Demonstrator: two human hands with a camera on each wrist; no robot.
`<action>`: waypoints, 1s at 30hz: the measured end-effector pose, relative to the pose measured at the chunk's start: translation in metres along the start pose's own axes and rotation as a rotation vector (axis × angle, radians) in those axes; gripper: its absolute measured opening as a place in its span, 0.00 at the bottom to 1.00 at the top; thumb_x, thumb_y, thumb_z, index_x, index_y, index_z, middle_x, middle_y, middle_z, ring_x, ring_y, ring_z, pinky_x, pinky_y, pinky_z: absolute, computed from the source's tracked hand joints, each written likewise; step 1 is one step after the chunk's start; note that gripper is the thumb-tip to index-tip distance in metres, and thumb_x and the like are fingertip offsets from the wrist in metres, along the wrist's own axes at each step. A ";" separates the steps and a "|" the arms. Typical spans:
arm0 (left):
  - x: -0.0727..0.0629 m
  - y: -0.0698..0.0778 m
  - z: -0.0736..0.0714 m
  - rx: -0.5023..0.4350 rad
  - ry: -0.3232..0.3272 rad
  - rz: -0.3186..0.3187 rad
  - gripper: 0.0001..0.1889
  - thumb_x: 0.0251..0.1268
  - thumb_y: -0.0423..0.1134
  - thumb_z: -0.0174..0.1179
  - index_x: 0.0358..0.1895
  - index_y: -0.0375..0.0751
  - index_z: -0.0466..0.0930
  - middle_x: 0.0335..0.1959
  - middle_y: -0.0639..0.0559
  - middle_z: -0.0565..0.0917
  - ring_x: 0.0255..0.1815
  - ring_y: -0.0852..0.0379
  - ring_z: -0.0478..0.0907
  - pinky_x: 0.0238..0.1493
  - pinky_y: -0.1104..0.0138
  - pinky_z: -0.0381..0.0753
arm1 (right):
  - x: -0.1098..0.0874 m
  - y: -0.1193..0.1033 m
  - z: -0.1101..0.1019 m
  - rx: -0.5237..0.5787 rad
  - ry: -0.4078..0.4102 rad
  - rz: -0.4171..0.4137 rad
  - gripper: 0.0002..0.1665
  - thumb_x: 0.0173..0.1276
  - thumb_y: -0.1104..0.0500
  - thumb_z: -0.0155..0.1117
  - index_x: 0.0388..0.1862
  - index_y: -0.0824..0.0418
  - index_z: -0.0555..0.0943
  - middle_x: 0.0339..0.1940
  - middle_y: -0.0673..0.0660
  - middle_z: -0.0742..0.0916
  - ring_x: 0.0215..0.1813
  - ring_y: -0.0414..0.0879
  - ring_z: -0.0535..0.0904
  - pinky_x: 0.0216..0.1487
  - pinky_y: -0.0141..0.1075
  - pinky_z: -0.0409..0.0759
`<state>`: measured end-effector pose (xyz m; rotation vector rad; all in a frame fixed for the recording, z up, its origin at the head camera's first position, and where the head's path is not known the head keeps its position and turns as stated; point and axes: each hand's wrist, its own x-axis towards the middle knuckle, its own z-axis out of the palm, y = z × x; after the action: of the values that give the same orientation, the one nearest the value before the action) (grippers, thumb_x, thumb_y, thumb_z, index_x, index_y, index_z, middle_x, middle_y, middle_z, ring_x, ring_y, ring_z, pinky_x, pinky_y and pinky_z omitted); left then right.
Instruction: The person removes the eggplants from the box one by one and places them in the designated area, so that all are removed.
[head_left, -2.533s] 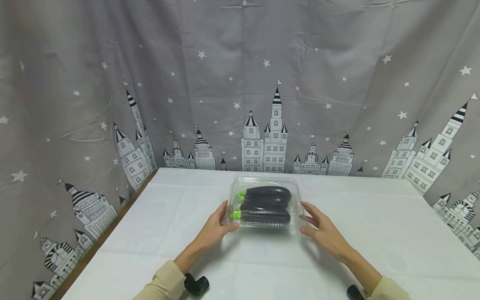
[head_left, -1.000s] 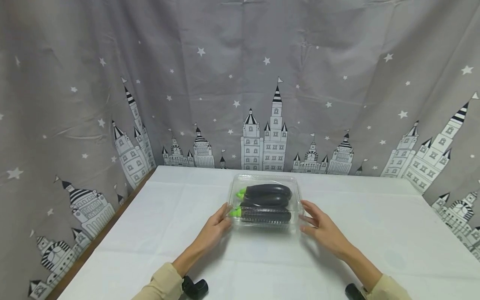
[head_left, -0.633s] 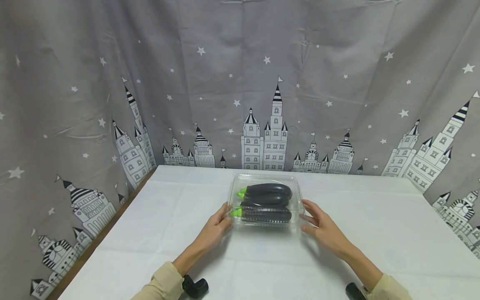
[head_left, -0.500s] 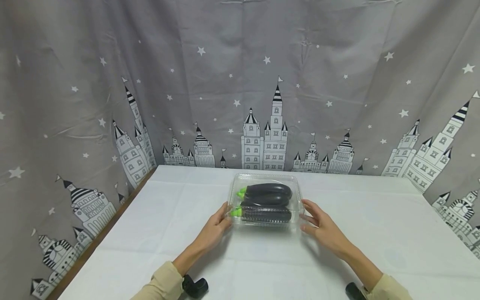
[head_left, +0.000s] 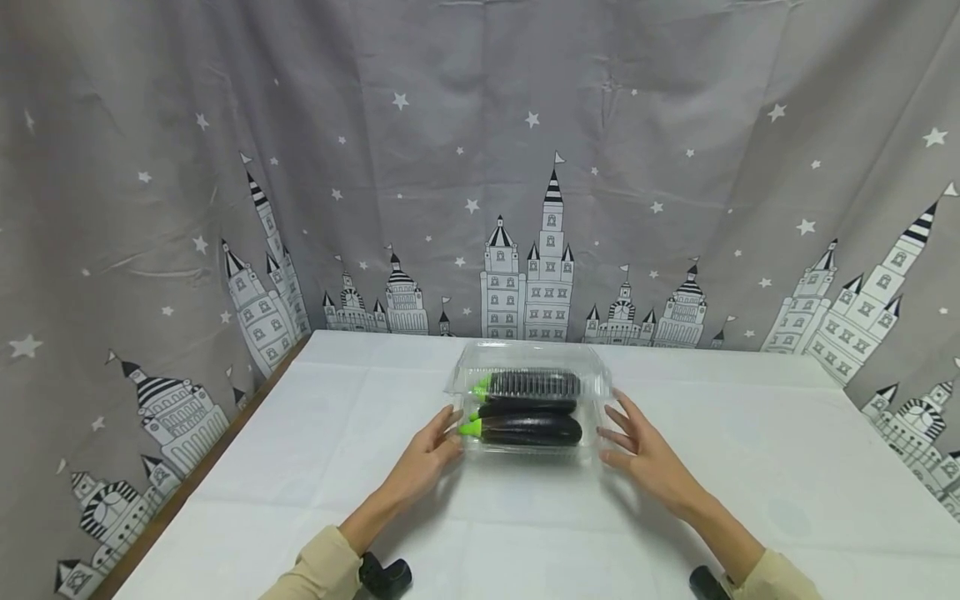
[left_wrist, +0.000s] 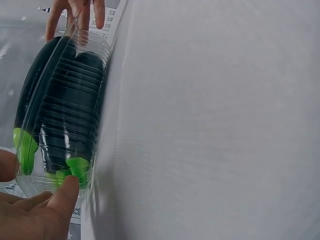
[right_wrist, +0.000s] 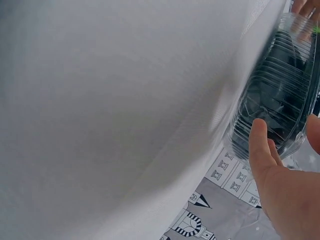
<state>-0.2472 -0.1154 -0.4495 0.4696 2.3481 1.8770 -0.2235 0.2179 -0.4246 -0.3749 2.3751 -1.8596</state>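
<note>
A clear plastic clamshell box (head_left: 528, 454) on the white table holds dark eggplants (head_left: 532, 429) with bright green stem ends pointing left. Its clear lid (head_left: 532, 357) stands tilted up at the back, the ribbed front edge crossing over the rear eggplant. My left hand (head_left: 422, 454) is at the box's left side, fingers loosely extended; in the left wrist view the thumb (left_wrist: 67, 192) lies against the end wall by the stems. At the right side is my right hand (head_left: 651, 458), fingers spread, the top finger reaching the lid's right corner. Part of the fingers is hidden behind the box.
The white-covered table (head_left: 525, 533) spreads around the box, its brown wooden edge (head_left: 202, 467) along the left. A grey curtain (head_left: 637, 125) with stars and castles hangs right behind the table. Black wrist devices (head_left: 386, 577) sit at both wrists.
The lid, which lay down over the eggplants, has swung up and back at its front edge, uncovering the front eggplant. Both hands stay at the sides, the left fingers slightly looser.
</note>
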 end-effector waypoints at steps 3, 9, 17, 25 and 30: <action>0.001 0.000 0.000 -0.011 0.003 -0.011 0.33 0.73 0.28 0.46 0.76 0.24 0.44 0.74 0.30 0.58 0.72 0.33 0.59 0.65 0.53 0.68 | 0.000 -0.001 -0.001 -0.012 0.004 -0.002 0.52 0.66 0.72 0.59 0.81 0.62 0.41 0.78 0.72 0.55 0.72 0.65 0.63 0.62 0.42 0.74; 0.001 0.001 0.000 -0.054 -0.006 -0.006 0.33 0.74 0.27 0.46 0.76 0.24 0.41 0.74 0.28 0.56 0.73 0.32 0.56 0.66 0.52 0.68 | -0.002 -0.003 -0.003 -0.055 0.000 -0.022 0.46 0.67 0.71 0.60 0.78 0.69 0.48 0.77 0.73 0.55 0.71 0.66 0.65 0.62 0.42 0.74; 0.001 0.001 0.000 -0.048 -0.017 -0.006 0.33 0.74 0.28 0.47 0.77 0.27 0.43 0.74 0.29 0.56 0.73 0.32 0.57 0.66 0.51 0.68 | -0.003 -0.003 -0.003 -0.052 -0.016 -0.024 0.44 0.68 0.70 0.59 0.77 0.73 0.49 0.77 0.72 0.54 0.72 0.64 0.65 0.64 0.43 0.72; 0.000 0.003 -0.004 -0.003 0.011 -0.013 0.33 0.73 0.30 0.51 0.76 0.28 0.49 0.75 0.32 0.58 0.71 0.35 0.63 0.66 0.50 0.68 | -0.003 -0.003 -0.003 -0.070 -0.022 -0.005 0.42 0.69 0.70 0.59 0.77 0.72 0.50 0.78 0.71 0.55 0.72 0.63 0.65 0.66 0.45 0.70; 0.005 0.007 -0.010 0.085 0.053 0.024 0.34 0.70 0.33 0.58 0.76 0.34 0.56 0.77 0.37 0.56 0.69 0.36 0.66 0.65 0.45 0.68 | -0.003 -0.002 -0.003 -0.068 -0.022 -0.002 0.42 0.69 0.69 0.58 0.77 0.72 0.51 0.78 0.71 0.56 0.72 0.63 0.64 0.65 0.42 0.71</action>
<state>-0.2535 -0.1221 -0.4400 0.4633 2.4751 1.8277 -0.2214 0.2206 -0.4220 -0.4012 2.4296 -1.7694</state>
